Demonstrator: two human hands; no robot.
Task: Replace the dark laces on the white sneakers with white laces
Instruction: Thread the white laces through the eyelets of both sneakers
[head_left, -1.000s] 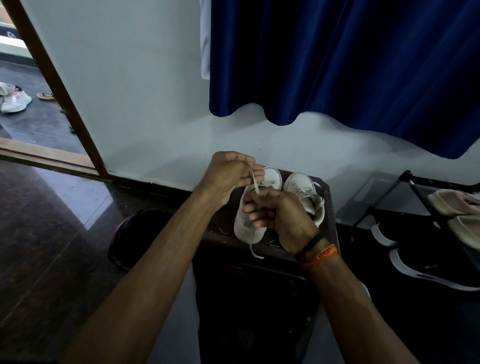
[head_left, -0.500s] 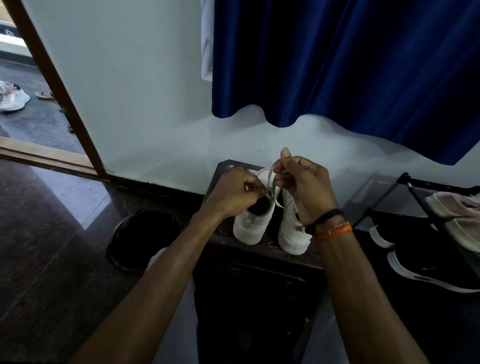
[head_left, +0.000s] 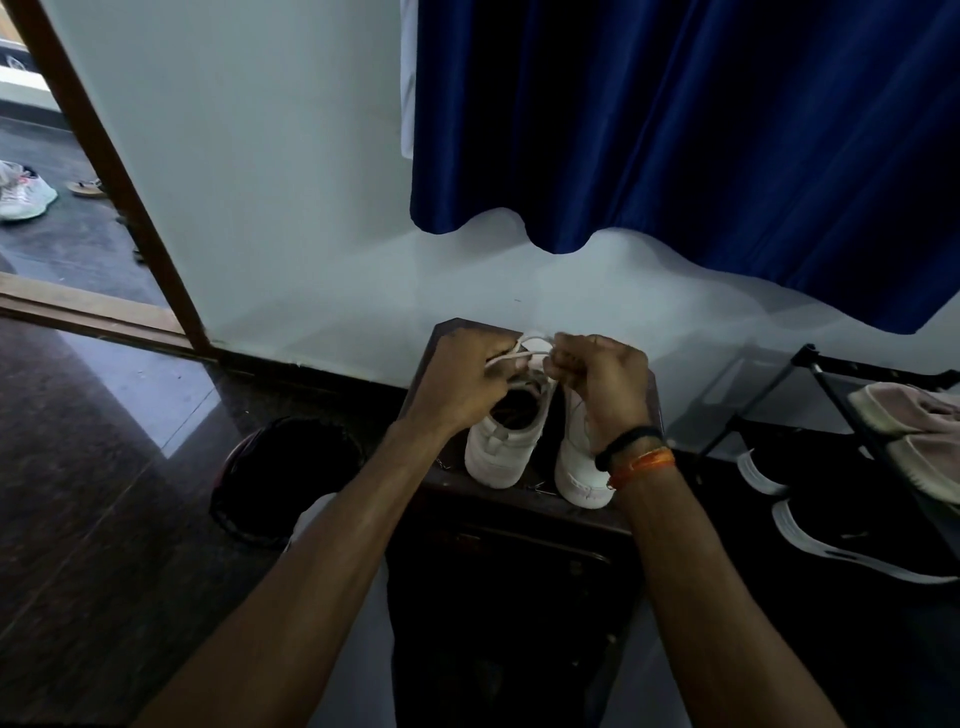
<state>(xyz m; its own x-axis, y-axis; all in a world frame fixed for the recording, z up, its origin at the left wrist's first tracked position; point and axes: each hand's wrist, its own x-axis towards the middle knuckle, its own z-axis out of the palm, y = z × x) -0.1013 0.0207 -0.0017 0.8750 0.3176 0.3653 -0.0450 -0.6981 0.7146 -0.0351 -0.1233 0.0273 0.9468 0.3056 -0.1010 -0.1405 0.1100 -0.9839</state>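
Left hand and right hand both sit over the front of the near-left sneaker, and I see each with its fingers curled in, pinching a run of white lace that stretches between them. The lace crosses the gap from one set of knuckles to the other, fairly taut, above the eyelet area.

The white sneakers stand side by side on a dark worktop against the wall, heels toward me, toes toward the wall. The right one is partly hidden behind the right wrist, which wears a black band and an orange thread.

I judge the lace to be light, limp and thin: it has no stiffness of its own, so it only goes where the fingertips steer it. Best hold is close to the tip, pinched between thumb and forefinger, so the end stays straight enough to feed through an eyelet; held further back it would flop. It looks smooth, so it may slip if the pinch eases while pulling.

The sneaker itself seems light and could slide or tip on the worktop under a sideways tug, so pulls should be even on both sides. I cannot tell which eyelet row is being worked.
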